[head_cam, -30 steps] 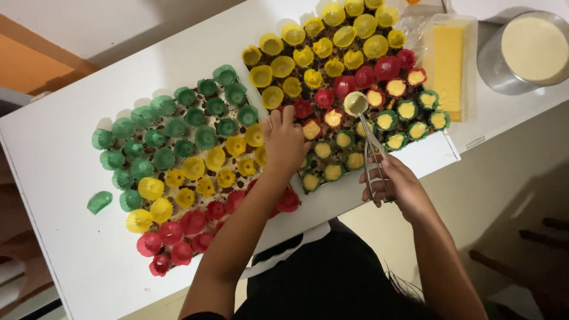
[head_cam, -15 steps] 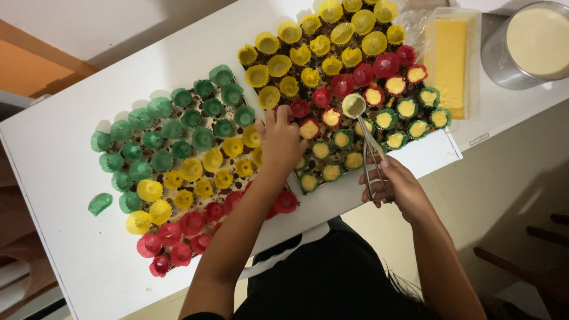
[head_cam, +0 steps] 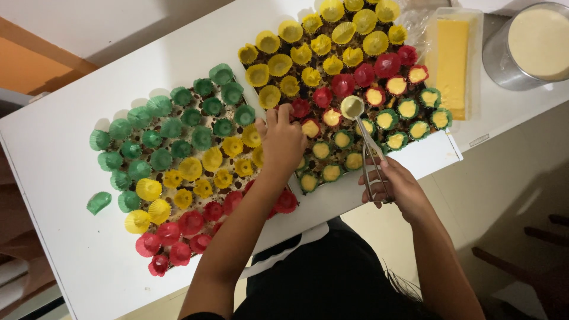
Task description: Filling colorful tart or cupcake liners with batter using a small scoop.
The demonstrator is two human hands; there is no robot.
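My right hand (head_cam: 398, 186) grips the handles of a metal scoop (head_cam: 353, 108), whose bowl holds pale batter over the red paper cups (head_cam: 342, 84) of the right tray. My left hand (head_cam: 282, 141) rests fingers-down on the near left edge of that tray, touching a red cup (head_cam: 300, 108). The right tray holds yellow cups (head_cam: 323, 44) at the back, red ones in the middle and green ones (head_cam: 408, 108) in front; several red and green cups are filled with batter. The left tray holds empty green (head_cam: 172, 127), yellow (head_cam: 191, 169) and red cups (head_cam: 192, 223).
A metal pot of pale batter (head_cam: 532, 42) stands at the far right on the white table (head_cam: 53, 154). A clear tub with a yellow block (head_cam: 453, 59) lies beside it. One loose green cup (head_cam: 98, 202) lies left of the left tray. The table's front edge runs close to my body.
The scoop's bowl has shifted slightly over the red cups. My left hand has stayed on the tray's edge. The view has moved a little.
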